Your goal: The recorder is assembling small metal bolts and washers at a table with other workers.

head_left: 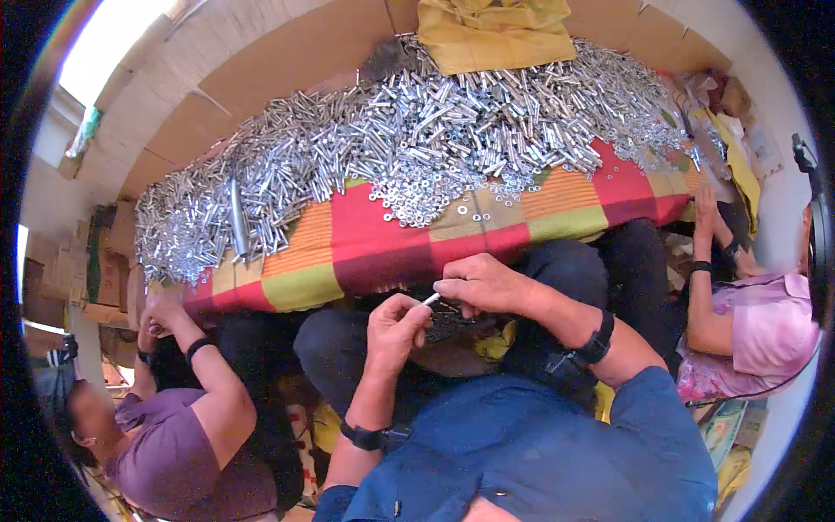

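Observation:
Between my two hands, over my lap, is a small pale metal cylinder (430, 298). My left hand (397, 331) pinches its lower left end with thumb and fingers. At the other end the fingers of my right hand (487, 285) close around it and hide part of it. Just beyond my hands runs a checked cloth (383, 235) in red, orange and green. Heaped on it are shiny metal sleeves or bolts (383, 130), and at their near edge lies a pile of washers (416, 198).
A yellow sack (496, 35) lies over the heap's far side. A long metal piece (238, 217) stands out at the heap's left. Co-workers sit on both sides, one in a purple top (191, 452), one in a pink top (765, 326), their hands at the cloth's ends.

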{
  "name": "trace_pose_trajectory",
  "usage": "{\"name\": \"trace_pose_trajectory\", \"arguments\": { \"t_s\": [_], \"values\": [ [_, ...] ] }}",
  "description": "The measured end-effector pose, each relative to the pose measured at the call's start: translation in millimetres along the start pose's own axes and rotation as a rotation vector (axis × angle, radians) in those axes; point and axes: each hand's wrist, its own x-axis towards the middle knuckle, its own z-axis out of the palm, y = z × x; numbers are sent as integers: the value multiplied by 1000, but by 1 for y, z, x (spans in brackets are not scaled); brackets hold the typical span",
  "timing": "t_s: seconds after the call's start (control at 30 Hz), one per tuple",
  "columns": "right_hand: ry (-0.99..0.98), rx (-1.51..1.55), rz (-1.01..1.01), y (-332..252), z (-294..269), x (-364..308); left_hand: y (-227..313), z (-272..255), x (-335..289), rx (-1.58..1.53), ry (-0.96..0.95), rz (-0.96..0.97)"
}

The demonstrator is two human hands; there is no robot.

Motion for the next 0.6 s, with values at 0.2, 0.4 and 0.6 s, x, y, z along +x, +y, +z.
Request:
{"name": "trace_pose_trajectory", "arguments": {
  "t_s": [0.2,0.4,0.6],
  "values": [
    [213,-305,-265,28,2,12,0,4,-6,206,37,19],
    [287,-86,-206,28,-15,4,26,-22,-22,389,125,164],
    [190,-434,-394,19,-56,-18,45,-78,-22,713,380,518]
  ]
}}
